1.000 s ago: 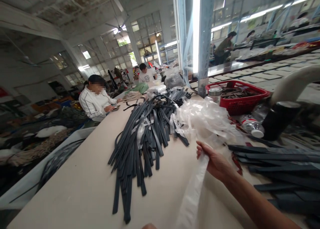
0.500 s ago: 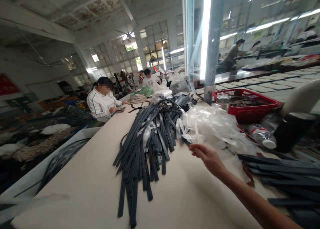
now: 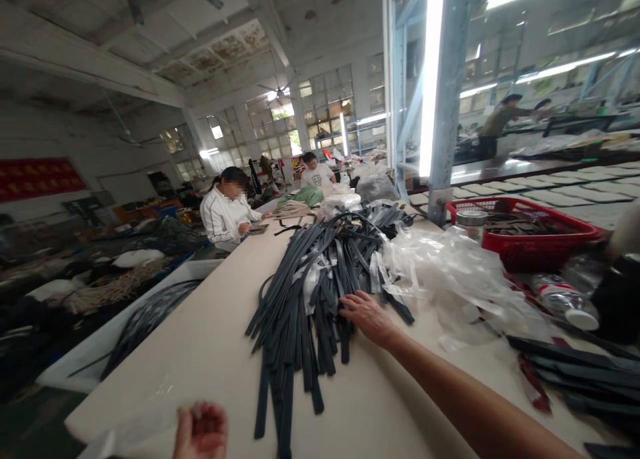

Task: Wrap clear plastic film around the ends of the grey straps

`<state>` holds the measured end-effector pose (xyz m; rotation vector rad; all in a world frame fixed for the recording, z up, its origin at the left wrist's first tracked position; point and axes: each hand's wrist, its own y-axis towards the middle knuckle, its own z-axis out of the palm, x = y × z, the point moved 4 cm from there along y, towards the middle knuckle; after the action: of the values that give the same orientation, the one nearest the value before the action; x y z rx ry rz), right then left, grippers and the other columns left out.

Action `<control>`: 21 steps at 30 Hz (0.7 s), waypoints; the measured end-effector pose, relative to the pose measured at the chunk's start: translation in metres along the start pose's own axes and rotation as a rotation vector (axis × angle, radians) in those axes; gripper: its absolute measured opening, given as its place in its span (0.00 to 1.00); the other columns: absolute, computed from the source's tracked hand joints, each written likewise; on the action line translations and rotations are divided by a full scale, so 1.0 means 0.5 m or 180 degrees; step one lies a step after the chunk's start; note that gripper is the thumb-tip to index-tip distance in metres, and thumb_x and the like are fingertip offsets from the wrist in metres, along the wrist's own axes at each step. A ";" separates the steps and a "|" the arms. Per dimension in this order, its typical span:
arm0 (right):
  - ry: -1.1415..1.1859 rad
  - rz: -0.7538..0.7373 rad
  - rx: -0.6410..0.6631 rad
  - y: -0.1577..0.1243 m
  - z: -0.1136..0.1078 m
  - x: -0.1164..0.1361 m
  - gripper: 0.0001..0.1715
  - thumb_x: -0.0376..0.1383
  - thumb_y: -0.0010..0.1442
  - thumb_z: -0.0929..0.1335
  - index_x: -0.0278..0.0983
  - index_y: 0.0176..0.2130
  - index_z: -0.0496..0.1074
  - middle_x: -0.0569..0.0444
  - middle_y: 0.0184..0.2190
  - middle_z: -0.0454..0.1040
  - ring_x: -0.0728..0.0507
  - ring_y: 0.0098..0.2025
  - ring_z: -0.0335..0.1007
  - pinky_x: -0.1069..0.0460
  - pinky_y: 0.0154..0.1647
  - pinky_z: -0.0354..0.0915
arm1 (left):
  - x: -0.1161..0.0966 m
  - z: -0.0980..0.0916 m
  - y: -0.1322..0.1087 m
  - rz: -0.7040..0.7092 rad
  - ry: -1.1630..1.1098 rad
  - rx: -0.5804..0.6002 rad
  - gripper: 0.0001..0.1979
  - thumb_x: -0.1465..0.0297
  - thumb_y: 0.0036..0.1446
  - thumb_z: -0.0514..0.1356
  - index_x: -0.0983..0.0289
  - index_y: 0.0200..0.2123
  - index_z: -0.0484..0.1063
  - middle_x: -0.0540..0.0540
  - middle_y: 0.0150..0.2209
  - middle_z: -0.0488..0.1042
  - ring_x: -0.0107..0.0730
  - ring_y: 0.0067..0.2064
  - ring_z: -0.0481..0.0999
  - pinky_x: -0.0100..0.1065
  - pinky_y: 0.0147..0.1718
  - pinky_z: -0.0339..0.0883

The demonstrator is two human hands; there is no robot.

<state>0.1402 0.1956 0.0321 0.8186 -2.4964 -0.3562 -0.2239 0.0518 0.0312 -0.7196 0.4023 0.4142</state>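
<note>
The pale surface (image 3: 210, 339) carries dark strips (image 3: 291, 325), with plastic (image 3: 445, 265) heaped just right of them. The fingers of the right hand (image 3: 367, 319) reach onto the strips' right edge, slightly parted; I cannot tell if they grip one. Left of the strips and nearer the person, the left hand (image 3: 203, 432) has its fingers curled closed on clear film (image 3: 135, 431). Pinching a single loose end and drawing lengthwise should avoid tangling the strips

The right-hand grip (image 3: 369, 319), emptied of the white plastic strip held a second ago, is now placed at the right edge of the dark strips (image 3: 293, 325). The left-hand grip (image 3: 190, 411) is brought further into view, with translucent film (image 3: 137, 433) seen at its thumb.
</note>
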 end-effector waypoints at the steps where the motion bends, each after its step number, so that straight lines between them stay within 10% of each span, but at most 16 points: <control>1: 0.0023 -0.0022 0.0010 -0.003 -0.004 -0.002 0.23 0.19 0.57 0.63 0.38 0.45 0.76 0.50 0.55 0.72 0.37 0.61 0.62 0.35 0.66 0.46 | 0.029 0.004 -0.007 -0.0147 -0.0048 0.0099 0.20 0.68 0.67 0.49 0.64 0.23 0.70 0.47 0.19 0.73 0.22 0.20 0.73 0.23 0.22 0.73; 10: 0.0543 -0.0254 0.0079 -0.075 -0.011 0.094 0.18 0.28 0.65 0.60 0.44 0.47 0.73 0.51 0.46 0.78 0.39 0.50 0.72 0.36 0.64 0.50 | 0.145 0.007 -0.047 -0.0615 -0.0060 0.0630 0.09 0.81 0.63 0.53 0.71 0.39 0.74 0.58 0.34 0.80 0.30 0.35 0.81 0.29 0.33 0.78; 14: 0.1080 -0.0071 0.0238 -0.115 -0.008 0.196 0.11 0.38 0.68 0.63 0.42 0.42 0.74 0.55 0.36 0.79 0.43 0.40 0.75 0.49 0.46 0.66 | 0.166 0.003 -0.054 -0.0613 -0.0056 0.0559 0.08 0.80 0.62 0.55 0.69 0.35 0.74 0.54 0.31 0.79 0.27 0.33 0.80 0.28 0.31 0.78; 21: 0.1259 0.0383 0.0453 -0.114 0.002 0.295 0.11 0.37 0.64 0.64 0.40 0.34 0.75 0.57 0.27 0.77 0.45 0.30 0.74 0.54 0.31 0.61 | 0.196 -0.003 -0.074 -0.0551 -0.0107 0.0433 0.07 0.74 0.62 0.57 0.68 0.31 0.73 0.53 0.28 0.77 0.26 0.29 0.78 0.27 0.29 0.77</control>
<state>0.0634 0.0610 0.0632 0.7090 -2.2010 0.0267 -0.1229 0.0475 0.0027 -0.6088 0.3303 0.2329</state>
